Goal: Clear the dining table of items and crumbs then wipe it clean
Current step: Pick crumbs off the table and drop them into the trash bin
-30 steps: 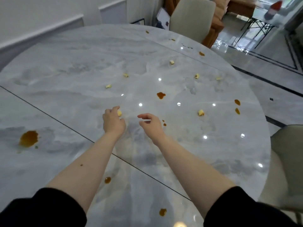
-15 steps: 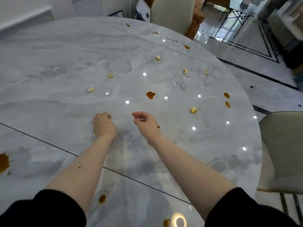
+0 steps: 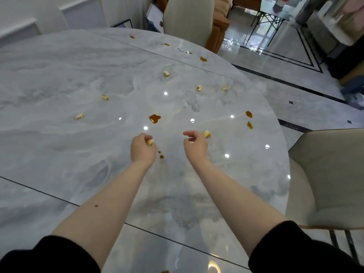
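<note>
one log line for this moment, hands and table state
left hand: holds crumb | right hand: empty, near crumb | table: crumbs, brown spills remain | wiping: not started

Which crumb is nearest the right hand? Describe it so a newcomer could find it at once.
Start at the round marble table and find the right hand near its middle. Just past that hand's knuckles, toward the cream chair, lies a pale yellow crumb. The other loose crumbs lie farther up the table, and the one at the left hand is gripped in its fingers.
</note>
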`<state>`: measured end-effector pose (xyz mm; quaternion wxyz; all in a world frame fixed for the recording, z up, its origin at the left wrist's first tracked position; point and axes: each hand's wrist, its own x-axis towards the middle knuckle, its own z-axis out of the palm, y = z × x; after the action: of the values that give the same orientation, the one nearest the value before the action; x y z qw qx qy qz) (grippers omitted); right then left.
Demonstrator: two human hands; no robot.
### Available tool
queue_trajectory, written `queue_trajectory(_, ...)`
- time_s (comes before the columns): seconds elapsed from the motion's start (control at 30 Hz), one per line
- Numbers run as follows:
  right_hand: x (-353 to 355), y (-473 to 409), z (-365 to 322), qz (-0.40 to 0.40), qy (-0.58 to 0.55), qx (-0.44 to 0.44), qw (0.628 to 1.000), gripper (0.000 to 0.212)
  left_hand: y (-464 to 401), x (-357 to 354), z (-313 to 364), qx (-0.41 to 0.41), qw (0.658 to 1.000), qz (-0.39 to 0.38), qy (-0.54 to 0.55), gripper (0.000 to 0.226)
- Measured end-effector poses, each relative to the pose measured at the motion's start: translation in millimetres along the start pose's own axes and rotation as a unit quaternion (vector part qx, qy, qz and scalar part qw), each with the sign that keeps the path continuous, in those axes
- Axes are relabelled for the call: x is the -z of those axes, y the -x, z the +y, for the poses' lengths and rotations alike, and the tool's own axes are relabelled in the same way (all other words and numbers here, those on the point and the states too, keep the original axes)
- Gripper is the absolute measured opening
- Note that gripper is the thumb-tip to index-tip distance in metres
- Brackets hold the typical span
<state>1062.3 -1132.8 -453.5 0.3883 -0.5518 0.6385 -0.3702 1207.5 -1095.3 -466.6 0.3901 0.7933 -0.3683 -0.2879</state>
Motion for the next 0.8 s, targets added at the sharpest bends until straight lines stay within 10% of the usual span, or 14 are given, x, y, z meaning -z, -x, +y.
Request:
queue_trajectory(0.47, 58.3, -88.7, 61.8, -0.146, 0.375, 0.077, 0.912, 0.050, 30.2, -79.2, 31.1, 0.071, 0.995, 0.049, 0.050, 0.020)
queue_trajectory(0.8, 72.0, -86.3, 75.9, -0.113, 0.338, 0.143, 0.923, 0.031, 48.5, -98.2, 41.5, 0.073, 0.996, 0.033, 0.045, 0.021)
